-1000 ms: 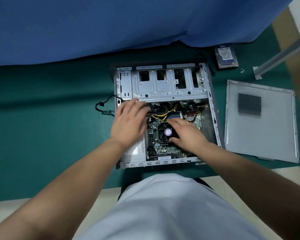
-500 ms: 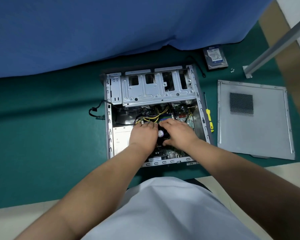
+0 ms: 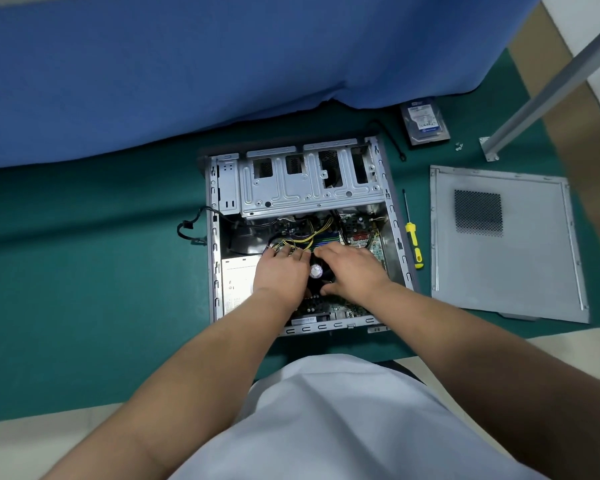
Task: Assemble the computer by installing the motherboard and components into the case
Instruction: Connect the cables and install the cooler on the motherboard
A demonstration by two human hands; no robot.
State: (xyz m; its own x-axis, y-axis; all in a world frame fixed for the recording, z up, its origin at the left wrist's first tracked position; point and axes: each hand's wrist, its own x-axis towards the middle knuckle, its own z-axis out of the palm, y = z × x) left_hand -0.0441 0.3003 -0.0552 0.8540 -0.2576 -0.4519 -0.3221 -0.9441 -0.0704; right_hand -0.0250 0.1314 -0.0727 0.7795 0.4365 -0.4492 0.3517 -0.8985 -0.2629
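Observation:
The open computer case lies flat on a green mat, with its silver drive cage at the far end. Inside, the motherboard shows green, with a black CPU fan at its middle. My left hand rests just left of the fan, fingertips curled into the yellow and black power cables. My right hand spans the fan's right side, index finger above it and thumb below. The power supply sits at the near left, partly under my left wrist.
A yellow-handled screwdriver lies just right of the case. Further right is the grey side panel. A hard drive and small screws lie at the back right beside a metal leg. A black cable hangs out on the left.
My left hand came down from the case's upper left corner to the cables beside the fan. My right hand stayed on the fan. The view shifted slightly.

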